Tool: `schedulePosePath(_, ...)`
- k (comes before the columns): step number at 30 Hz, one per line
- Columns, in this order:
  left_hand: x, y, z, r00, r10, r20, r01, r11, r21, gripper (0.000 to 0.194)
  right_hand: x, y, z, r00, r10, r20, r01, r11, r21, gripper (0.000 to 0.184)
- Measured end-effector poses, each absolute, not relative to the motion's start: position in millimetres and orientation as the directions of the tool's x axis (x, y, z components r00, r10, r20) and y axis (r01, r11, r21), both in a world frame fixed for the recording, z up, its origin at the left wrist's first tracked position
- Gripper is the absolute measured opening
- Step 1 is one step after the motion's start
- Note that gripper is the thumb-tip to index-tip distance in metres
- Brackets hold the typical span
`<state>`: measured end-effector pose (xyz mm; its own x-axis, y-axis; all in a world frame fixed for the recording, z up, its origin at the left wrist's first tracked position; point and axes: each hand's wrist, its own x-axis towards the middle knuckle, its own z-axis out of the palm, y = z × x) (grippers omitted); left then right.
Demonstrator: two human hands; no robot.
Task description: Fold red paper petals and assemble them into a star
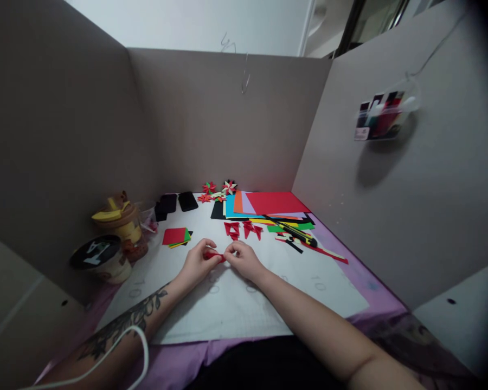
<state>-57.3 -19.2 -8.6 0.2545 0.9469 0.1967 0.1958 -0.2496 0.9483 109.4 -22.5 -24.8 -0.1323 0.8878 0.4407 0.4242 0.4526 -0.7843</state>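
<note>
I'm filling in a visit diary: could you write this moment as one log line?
left hand: holding red paper | right hand: holding same red paper | beyond: folded red pieces | farther back: paper stars

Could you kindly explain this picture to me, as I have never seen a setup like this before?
There is no machine here: a person works with two bare hands, seen from a camera worn on the head, looking forward and down. That is why both forearms enter from the bottom.

The left hand and right hand pinch a small red piece between them, partly hidden by the fingers.

They are above a white sheet. Just beyond are folded red pieces; to the left, a stack of coloured squares. Farther back lie large coloured sheets and star-shaped ornaments. On the right is a black-and-yellow cutter among narrow strips.
</note>
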Motion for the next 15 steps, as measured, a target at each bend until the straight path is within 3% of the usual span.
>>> schedulePosePath(6,-56.9,-19.4,-6.1,0.244,0.963,0.114,0.164,-0.157,0.974,0.033,114.3,-18.4,-30.2,-0.178,0.893,0.413,0.428,0.448,-0.785,0.010)
schedulePosePath(15,-60.9,-14.4,-10.0,0.207,0.954,0.218,0.280,-0.271,0.921,0.027,117.1,-18.0,-29.8,-0.081,0.905,0.418,0.420,0.412,-0.809,0.010)
